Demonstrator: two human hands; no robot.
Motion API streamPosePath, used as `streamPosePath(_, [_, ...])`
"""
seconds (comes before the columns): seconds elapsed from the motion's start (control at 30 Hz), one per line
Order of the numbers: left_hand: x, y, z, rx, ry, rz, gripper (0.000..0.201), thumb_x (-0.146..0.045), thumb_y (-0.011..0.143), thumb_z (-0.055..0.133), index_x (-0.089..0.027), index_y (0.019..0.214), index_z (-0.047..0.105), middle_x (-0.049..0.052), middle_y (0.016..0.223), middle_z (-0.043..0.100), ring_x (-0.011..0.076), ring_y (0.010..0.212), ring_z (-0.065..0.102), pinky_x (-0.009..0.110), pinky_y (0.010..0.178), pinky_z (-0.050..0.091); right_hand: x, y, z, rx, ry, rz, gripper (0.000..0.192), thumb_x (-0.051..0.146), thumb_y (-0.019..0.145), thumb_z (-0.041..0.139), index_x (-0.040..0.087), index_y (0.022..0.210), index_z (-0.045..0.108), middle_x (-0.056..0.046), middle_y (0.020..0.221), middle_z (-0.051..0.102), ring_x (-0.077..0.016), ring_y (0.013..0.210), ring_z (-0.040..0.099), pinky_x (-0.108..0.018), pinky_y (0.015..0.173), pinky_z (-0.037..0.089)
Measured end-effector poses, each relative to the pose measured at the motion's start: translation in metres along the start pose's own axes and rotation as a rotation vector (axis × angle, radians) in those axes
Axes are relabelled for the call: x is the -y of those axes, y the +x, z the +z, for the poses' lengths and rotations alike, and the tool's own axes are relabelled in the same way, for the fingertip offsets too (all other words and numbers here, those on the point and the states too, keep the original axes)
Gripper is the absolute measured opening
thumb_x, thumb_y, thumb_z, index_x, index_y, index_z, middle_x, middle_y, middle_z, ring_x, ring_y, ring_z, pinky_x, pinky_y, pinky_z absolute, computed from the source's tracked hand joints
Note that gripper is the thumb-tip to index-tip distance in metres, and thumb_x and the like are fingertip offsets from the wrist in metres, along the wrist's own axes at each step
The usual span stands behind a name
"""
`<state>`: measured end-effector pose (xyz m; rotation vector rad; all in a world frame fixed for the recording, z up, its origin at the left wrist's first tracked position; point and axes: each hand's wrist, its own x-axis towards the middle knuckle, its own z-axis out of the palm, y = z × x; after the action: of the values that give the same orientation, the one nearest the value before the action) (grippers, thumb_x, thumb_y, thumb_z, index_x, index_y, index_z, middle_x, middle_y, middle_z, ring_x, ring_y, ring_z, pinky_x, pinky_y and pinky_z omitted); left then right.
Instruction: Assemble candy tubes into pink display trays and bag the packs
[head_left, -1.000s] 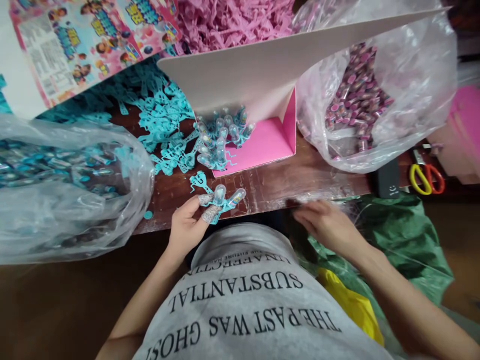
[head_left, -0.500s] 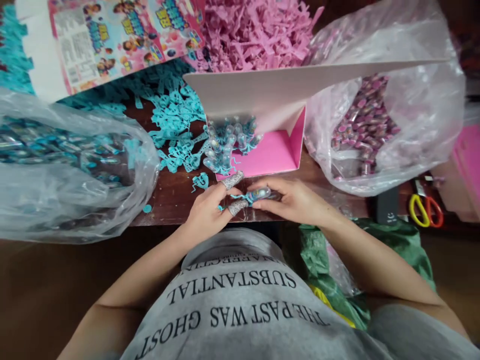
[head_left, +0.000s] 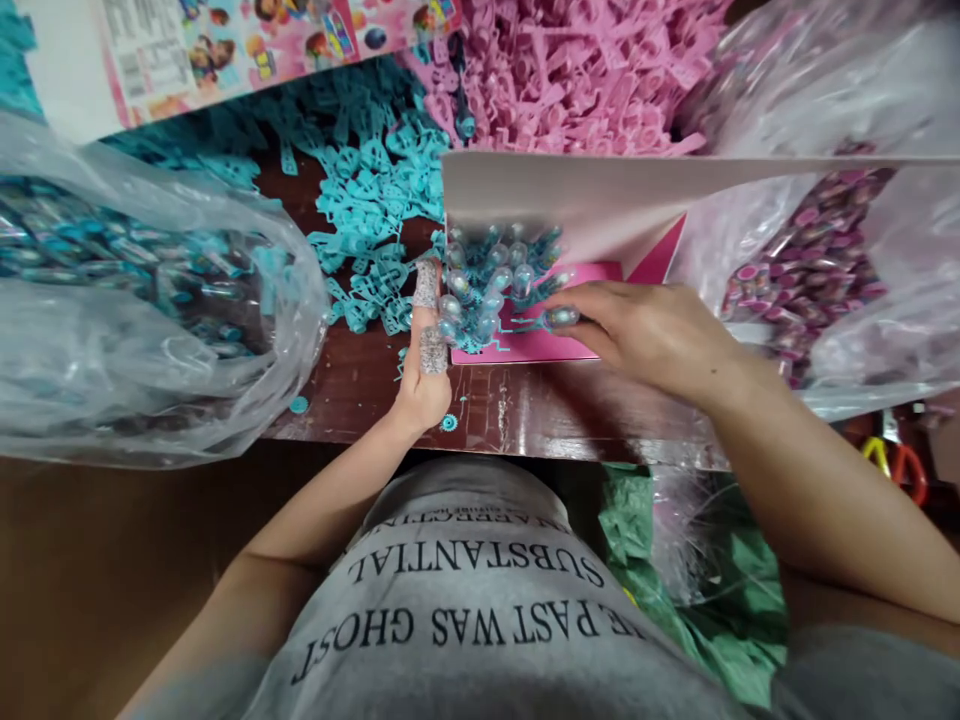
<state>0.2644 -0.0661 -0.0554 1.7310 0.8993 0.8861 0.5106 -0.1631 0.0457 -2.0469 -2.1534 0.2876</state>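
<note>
My right hand (head_left: 652, 330) is over an open pink-floored box (head_left: 570, 348). Its fingers pinch a small blue toy with a clear rounded capsule end (head_left: 560, 318), which lies almost level, blue part pointing left. Several similar capsule toys (head_left: 491, 285) stand packed at the box's left side. My left hand (head_left: 424, 370) is beside the box's left edge, fingers stretched forward, with grey speckled wraps on two of them. It is close to a heap of loose blue plastic parts (head_left: 367, 280); nothing shows in its grasp. Under it lies a small blue toothed disc (head_left: 448, 423) on the table.
A clear bag of blue capsules (head_left: 150, 390) lies at left. At right is another clear bag (head_left: 885, 350) with pink capsules. Pink plastic parts (head_left: 577, 80) are heaped behind the box. A printed carton (head_left: 225, 50) covers the back left. Scissors (head_left: 904, 465) lie far right.
My right hand has carried the capsule toy from the table's front edge up and over the box. My left hand has let go of it and moved left and forward to the box's side.
</note>
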Motion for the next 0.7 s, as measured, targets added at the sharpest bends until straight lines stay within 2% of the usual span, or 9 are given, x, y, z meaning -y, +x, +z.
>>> streamPosePath(0.1, [-0.007, -0.006, -0.021, -0.119, 0.040, 0.066, 0.068, -0.072, 0.108, 0.029, -0.031, 0.160, 0.045, 0.012, 0.160, 0.053, 0.0244, 0.150, 0.053, 0.040, 0.123, 0.048, 0.010, 0.000, 0.000, -0.090, -0.137, 0.030, 0.034, 0.046, 0.107, 0.057, 0.032, 0.134, 0.072, -0.004, 0.120, 0.081, -0.0255, 0.092, 0.075, -0.035, 0.067, 0.047])
streamPosePath(0.2, [-0.009, -0.020, -0.045, -0.195, 0.320, 0.118, 0.067, -0.064, 0.102, 0.059, -0.022, 0.153, 0.053, 0.019, 0.147, 0.058, 0.0345, 0.141, 0.056, 0.051, 0.121, 0.046, 0.021, 0.001, 0.005, -0.205, -0.243, 0.044, 0.035, 0.051, 0.109, 0.056, 0.028, 0.120, 0.079, -0.006, 0.122, 0.080, -0.0237, 0.092, 0.074, -0.034, 0.061, 0.041])
streamPosePath(0.27, [-0.005, -0.030, -0.054, -0.136, 0.545, 0.071, 0.075, -0.062, 0.090, 0.077, -0.015, 0.145, 0.060, 0.022, 0.134, 0.062, 0.0423, 0.135, 0.057, 0.058, 0.119, 0.045, 0.026, 0.001, 0.010, -0.253, -0.300, 0.053, 0.035, 0.050, 0.109, 0.058, 0.025, 0.109, 0.083, -0.006, 0.122, 0.080, -0.0198, 0.086, 0.073, -0.033, 0.056, 0.036])
streamPosePath(0.33, [0.001, -0.037, -0.055, -0.016, 0.699, -0.018, 0.080, -0.057, 0.083, 0.085, -0.010, 0.142, 0.061, 0.024, 0.130, 0.060, 0.0466, 0.129, 0.059, 0.061, 0.113, 0.048, 0.028, 0.000, 0.017, -0.272, -0.344, 0.060, 0.033, 0.048, 0.107, 0.062, 0.024, 0.105, 0.084, -0.005, 0.120, 0.080, -0.0153, 0.077, 0.070, -0.032, 0.052, 0.031])
streamPosePath(0.4, [0.004, -0.038, -0.053, 0.090, 0.789, -0.086, 0.073, -0.043, 0.085, 0.084, -0.008, 0.145, 0.059, 0.024, 0.130, 0.059, 0.0449, 0.124, 0.062, 0.058, 0.107, 0.053, 0.027, -0.001, 0.023, -0.284, -0.382, 0.045, 0.032, 0.048, 0.106, 0.064, 0.024, 0.105, 0.084, -0.005, 0.119, 0.079, -0.0116, 0.069, 0.064, -0.030, 0.050, 0.027])
streamPosePath(0.5, [0.003, -0.035, -0.056, 0.149, 0.858, -0.100, 0.060, -0.019, 0.090, 0.071, -0.009, 0.147, 0.056, 0.022, 0.137, 0.058, 0.0378, 0.121, 0.065, 0.049, 0.105, 0.056, 0.024, -0.004, 0.029, -0.323, -0.463, -0.025, 0.037, 0.051, 0.109, 0.058, 0.026, 0.103, 0.084, -0.004, 0.120, 0.078, -0.0093, 0.062, 0.057, -0.029, 0.047, 0.023])
streamPosePath(0.6, [0.003, -0.035, -0.073, 0.131, 0.848, -0.085, 0.057, -0.007, 0.092, 0.057, -0.010, 0.149, 0.053, 0.022, 0.148, 0.055, 0.0333, 0.120, 0.067, 0.045, 0.101, 0.059, 0.026, -0.004, 0.025, -0.387, -0.513, -0.084, 0.046, 0.057, 0.110, 0.050, 0.026, 0.108, 0.083, -0.006, 0.125, 0.077, -0.0145, 0.070, 0.065, -0.031, 0.045, 0.027])
streamPosePath(0.7, [0.009, -0.047, -0.101, 0.032, 0.708, 0.009, 0.064, 0.000, 0.089, 0.049, -0.010, 0.152, 0.050, 0.021, 0.143, 0.060, 0.0311, 0.126, 0.065, 0.044, 0.108, 0.056, 0.044, 0.003, 0.010, -0.533, -0.510, -0.134, 0.043, 0.058, 0.106, 0.057, 0.024, 0.121, 0.079, -0.011, 0.126, 0.077, -0.0209, 0.085, 0.074, -0.035, 0.047, 0.040])
